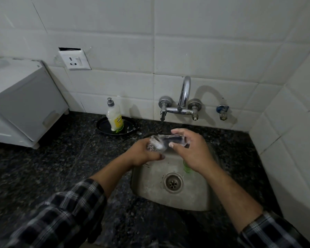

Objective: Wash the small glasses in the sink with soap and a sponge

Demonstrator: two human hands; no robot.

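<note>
Tap above sink (close overhead)

Dark speckled stone counter ran along tiled wall. Steel sink sat sunk into counter at right, drain in middle of basin. Black dish lay on counter just left of sink, near wall, soap bottle upright on it. White appliance stood on small feet at far left.

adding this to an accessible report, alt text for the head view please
Two hands hold a soapy glass on its side above a small steel sink: the left hand grips its foamy end, the right hand its other end. A soap bottle stands on a dark dish left of the wall tap.
</note>
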